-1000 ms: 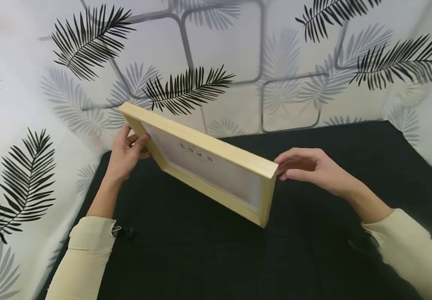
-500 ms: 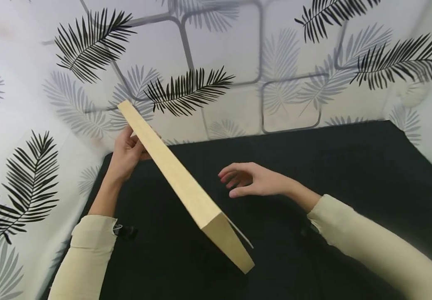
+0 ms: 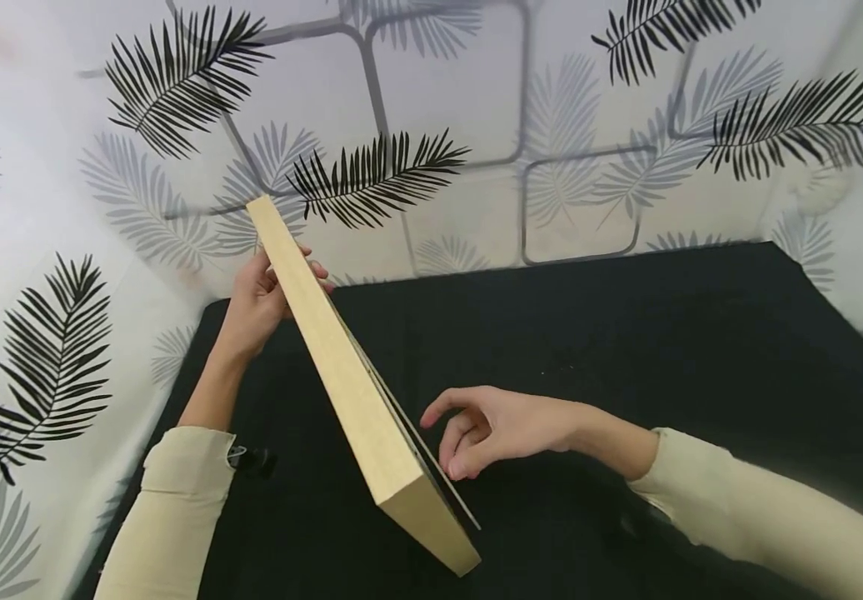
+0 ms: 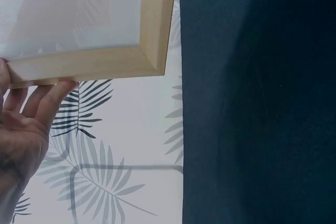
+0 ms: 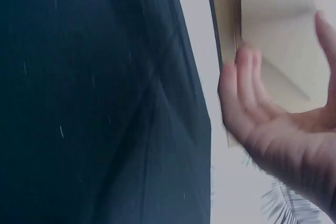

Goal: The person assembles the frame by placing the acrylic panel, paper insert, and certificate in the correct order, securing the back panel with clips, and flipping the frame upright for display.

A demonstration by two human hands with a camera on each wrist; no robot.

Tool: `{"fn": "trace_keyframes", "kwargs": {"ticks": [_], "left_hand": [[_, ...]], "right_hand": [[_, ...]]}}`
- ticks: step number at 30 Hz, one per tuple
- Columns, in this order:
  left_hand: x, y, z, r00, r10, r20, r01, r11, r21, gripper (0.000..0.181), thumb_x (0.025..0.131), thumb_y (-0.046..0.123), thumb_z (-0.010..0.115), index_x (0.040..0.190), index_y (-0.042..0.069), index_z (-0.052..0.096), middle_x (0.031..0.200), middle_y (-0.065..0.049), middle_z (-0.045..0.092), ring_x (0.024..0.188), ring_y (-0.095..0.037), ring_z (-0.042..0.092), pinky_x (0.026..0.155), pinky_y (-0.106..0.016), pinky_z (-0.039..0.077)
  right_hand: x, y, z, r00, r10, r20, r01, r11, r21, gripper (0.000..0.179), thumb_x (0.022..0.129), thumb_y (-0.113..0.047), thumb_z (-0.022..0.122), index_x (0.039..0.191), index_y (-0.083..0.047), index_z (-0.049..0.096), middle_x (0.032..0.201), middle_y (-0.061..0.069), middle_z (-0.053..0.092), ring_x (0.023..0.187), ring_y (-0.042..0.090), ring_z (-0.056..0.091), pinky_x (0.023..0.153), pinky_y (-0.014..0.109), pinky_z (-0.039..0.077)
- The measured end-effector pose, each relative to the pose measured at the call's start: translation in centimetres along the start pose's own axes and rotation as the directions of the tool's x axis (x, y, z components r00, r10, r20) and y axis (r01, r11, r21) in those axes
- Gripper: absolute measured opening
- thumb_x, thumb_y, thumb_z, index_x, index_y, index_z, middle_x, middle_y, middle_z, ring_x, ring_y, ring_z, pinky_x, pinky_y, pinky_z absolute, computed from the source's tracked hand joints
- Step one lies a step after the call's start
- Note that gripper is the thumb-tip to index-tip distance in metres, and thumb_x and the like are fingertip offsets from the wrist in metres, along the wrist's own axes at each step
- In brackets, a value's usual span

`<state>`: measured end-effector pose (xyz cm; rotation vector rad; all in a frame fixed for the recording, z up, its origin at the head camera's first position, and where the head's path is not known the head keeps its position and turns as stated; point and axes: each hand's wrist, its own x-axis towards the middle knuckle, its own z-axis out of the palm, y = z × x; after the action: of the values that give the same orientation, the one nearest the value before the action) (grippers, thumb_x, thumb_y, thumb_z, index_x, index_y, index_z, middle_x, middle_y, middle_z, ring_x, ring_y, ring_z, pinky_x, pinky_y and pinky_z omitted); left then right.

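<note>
A picture frame (image 3: pixel 334 358) with a pale wood border stands tilted on edge above the table. My left hand (image 3: pixel 251 308) grips its far end, thumb on the front face and fingers at the border. In the left wrist view, the frame's corner (image 4: pixel 152 61) and glazed front show. A thin panel (image 3: pixel 465 506) stands slightly away from the back at the near end. Behind the frame, my right hand (image 3: pixel 506 425) has loosely bent fingers, with the thumb tip right beside that panel. The right wrist view shows the frame's beige back (image 5: pixel 273 3) beyond relaxed fingers.
A black cloth (image 3: pixel 626 350) covers the table under both hands. White curtain-like fabric (image 3: pixel 461 100) with leaf prints hangs behind the table and along its left side.
The frame has swung from showing its front to standing edge-on, its near end moving left and toward me. My right hand has left the frame's right edge and moved round behind its back.
</note>
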<state>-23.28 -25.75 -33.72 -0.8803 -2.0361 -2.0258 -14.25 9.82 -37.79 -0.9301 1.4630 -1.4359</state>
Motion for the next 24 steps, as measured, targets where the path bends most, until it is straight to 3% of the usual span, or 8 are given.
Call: {"fn": "trace_keyframes", "kwargs": {"ticks": [7,13,16,19,21,24], "left_hand": [[-0.1,0.2,-0.2,1.000,-0.005,-0.002,0.005,1.000,0.006,0.026,0.105,0.006,0.055,0.130,-0.002,0.054,0.105,-0.024,0.067,0.093,-0.036,0.071,0.070,-0.041,0.061],[-0.3,-0.1,-0.6,0.999,-0.040,-0.008,0.040,0.997,0.062,0.030,0.107,0.007,0.051,0.135,-0.001,0.054,0.107,-0.021,0.069,0.096,-0.029,0.072,0.070,-0.041,0.061],[-0.5,0.0,-0.8,0.999,-0.052,-0.004,0.052,0.996,0.068,0.030,0.108,0.008,0.050,0.136,-0.001,0.055,0.107,-0.019,0.070,0.096,-0.028,0.072,0.070,-0.040,0.060],[-0.8,0.2,-1.0,0.998,-0.067,0.003,0.067,0.996,0.061,0.029,0.108,0.011,0.051,0.134,0.000,0.057,0.107,-0.018,0.071,0.096,-0.029,0.072,0.070,-0.040,0.061],[-1.0,0.3,-1.2,0.997,-0.075,0.010,0.074,0.995,0.072,0.029,0.108,0.010,0.051,0.134,0.000,0.058,0.106,-0.015,0.071,0.096,-0.028,0.072,0.070,-0.039,0.061],[-1.4,0.4,-1.3,0.996,-0.085,0.011,0.083,0.987,0.136,0.035,0.107,0.006,0.050,0.142,0.004,0.056,0.107,-0.010,0.072,0.095,-0.022,0.072,0.072,-0.038,0.060]], "right_hand": [[-0.1,-0.1,1.5,0.998,-0.016,0.065,0.017,1.000,-0.016,0.069,0.093,-0.031,0.078,0.140,0.007,0.043,0.115,0.018,0.061,0.105,0.033,0.064,0.089,0.044,0.055],[-0.5,-0.4,1.2,0.997,-0.010,0.072,0.013,0.999,-0.038,0.059,0.094,-0.025,0.076,0.136,0.005,0.048,0.113,0.017,0.061,0.101,0.032,0.066,0.083,0.037,0.056],[-1.6,-0.3,-0.1,0.997,-0.039,0.065,0.041,0.999,-0.033,0.058,0.097,-0.024,0.073,0.138,0.006,0.046,0.119,0.021,0.061,0.105,0.035,0.065,0.087,0.040,0.056],[-3.2,-0.5,-2.5,0.994,-0.106,0.015,0.107,0.990,-0.089,0.045,0.101,-0.018,0.068,0.135,0.006,0.051,0.122,0.025,0.061,0.107,0.039,0.064,0.085,0.042,0.056],[-4.2,-0.7,-4.3,0.984,-0.172,-0.041,0.162,0.970,-0.181,0.033,0.102,-0.012,0.063,0.131,0.003,0.056,0.120,0.025,0.063,0.106,0.040,0.064,0.082,0.043,0.057],[-5.1,-0.8,-6.9,0.953,-0.272,-0.135,0.213,0.915,-0.342,0.022,0.104,-0.005,0.059,0.125,-0.002,0.064,0.116,0.023,0.067,0.104,0.040,0.066,0.078,0.044,0.058]]}}
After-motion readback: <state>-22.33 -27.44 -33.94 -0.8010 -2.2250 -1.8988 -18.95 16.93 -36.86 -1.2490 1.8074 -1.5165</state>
